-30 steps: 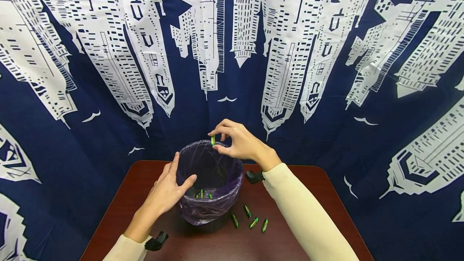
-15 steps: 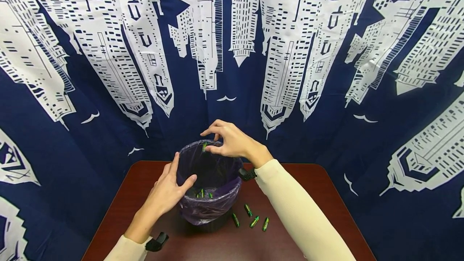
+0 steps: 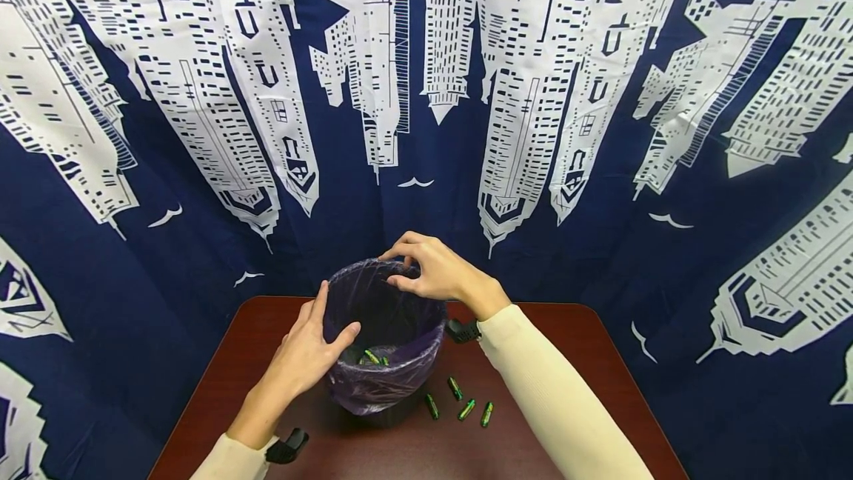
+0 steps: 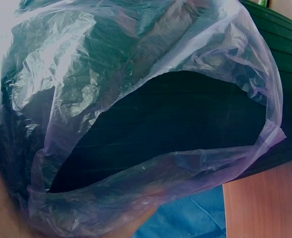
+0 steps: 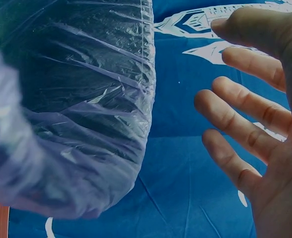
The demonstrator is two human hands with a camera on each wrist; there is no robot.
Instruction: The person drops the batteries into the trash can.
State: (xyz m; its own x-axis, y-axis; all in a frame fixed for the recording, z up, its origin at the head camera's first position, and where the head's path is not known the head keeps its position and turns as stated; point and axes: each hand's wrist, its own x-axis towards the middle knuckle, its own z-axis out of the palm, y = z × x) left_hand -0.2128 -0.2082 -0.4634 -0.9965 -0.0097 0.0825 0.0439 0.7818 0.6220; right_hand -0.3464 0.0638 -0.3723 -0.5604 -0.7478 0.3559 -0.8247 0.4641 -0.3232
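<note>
A dark ribbed bin (image 4: pixel 176 114) stands on the table with a sheer purple liner (image 3: pixel 393 387) folded over its rim. My left hand (image 3: pixel 306 347) rests against the bin's left side, fingers straight and thumb over the opening. In the left wrist view the crumpled liner partly covers this hand. Over the bin's far right rim hovers my right hand (image 3: pixel 443 272), its fingers loosely spread and holding nothing. The right wrist view shows those fingers (image 5: pixel 240 119) apart from the liner. Several green batteries (image 3: pixel 373 356) lie at the bottom of the bin, partly hidden by the near rim.
Several more green batteries (image 3: pixel 466 410) lie on the reddish-brown table (image 3: pixel 533 443), right of the bin's base. A dark blue curtain (image 3: pixel 440 198) with white upside-down buildings hangs behind and around the table. Black wrist cameras (image 3: pixel 286 447) sit at both cuffs.
The battery pinched in my right hand was let go and fell into the bin. That hand moved left, then slightly back right. My left hand stayed put.
</note>
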